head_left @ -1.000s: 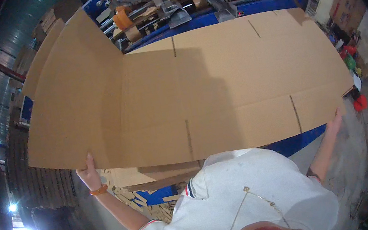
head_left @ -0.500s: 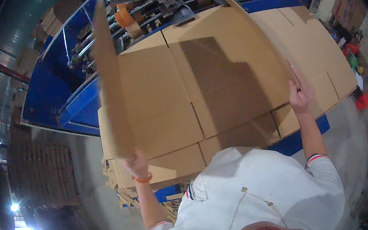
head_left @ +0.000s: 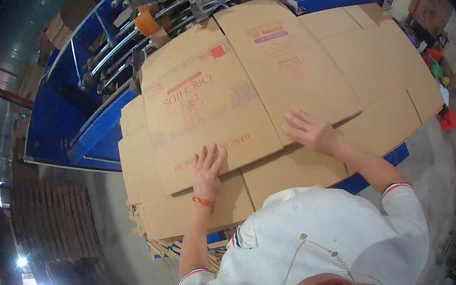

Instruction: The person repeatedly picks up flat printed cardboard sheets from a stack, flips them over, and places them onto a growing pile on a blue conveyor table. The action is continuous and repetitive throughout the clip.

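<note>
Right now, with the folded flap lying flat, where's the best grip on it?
Probably the flap's near edge, coming from the person's side. That edge lies free across the cardboard sheet, just ahead of the left hand and right hand, which press flat on it; the far edge runs under the machine rollers.

There is one view only, from a camera worn on the person's head, looking steeply down and forward over the chest. It is a wide fisheye: straight edges bow toward the dark round rim. The person's white top fills the lower edge, very close, with both forearms reaching up from it. The left hand (head_left: 207, 170) and right hand (head_left: 312, 130) sit near the middle, at arm's length on the cardboard (head_left: 286, 61). Farther off, at the top, is the blue machine (head_left: 60, 117); the floor (head_left: 100, 215) curves off at the left.
</note>
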A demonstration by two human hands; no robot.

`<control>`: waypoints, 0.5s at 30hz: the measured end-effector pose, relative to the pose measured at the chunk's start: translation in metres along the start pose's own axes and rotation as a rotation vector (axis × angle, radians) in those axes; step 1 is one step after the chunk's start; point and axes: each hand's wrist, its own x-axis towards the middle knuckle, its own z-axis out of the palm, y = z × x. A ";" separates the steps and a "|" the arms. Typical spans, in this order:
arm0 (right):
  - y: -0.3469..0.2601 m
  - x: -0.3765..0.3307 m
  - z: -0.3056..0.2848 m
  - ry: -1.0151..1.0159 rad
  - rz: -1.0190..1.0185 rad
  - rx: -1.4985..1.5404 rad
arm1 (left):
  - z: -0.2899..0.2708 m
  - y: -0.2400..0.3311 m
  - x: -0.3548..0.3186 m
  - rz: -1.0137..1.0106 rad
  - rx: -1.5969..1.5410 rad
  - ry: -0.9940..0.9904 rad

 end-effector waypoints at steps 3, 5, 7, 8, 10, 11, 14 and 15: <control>0.033 0.039 0.019 0.057 0.034 0.011 | 0.002 -0.033 0.045 0.020 0.020 0.050; 0.060 0.069 0.036 0.111 0.028 0.009 | 0.003 -0.061 0.080 0.024 0.099 0.042; 0.086 0.092 0.054 0.137 0.007 -0.005 | 0.005 -0.080 0.108 0.018 0.168 0.064; 0.098 0.102 0.060 0.146 0.001 -0.025 | 0.006 -0.087 0.120 0.016 0.203 0.078; 0.126 0.118 0.074 0.120 0.083 -0.107 | 0.017 -0.099 0.143 -0.082 0.226 0.175; 0.143 0.122 0.079 0.081 0.171 -0.169 | 0.016 -0.097 0.148 -0.131 0.236 0.222; 0.153 0.114 0.084 0.146 0.502 -0.211 | 0.005 -0.099 0.130 -0.236 0.302 0.217; 0.150 0.107 0.082 0.197 0.623 -0.199 | 0.001 -0.100 0.114 -0.261 0.297 0.235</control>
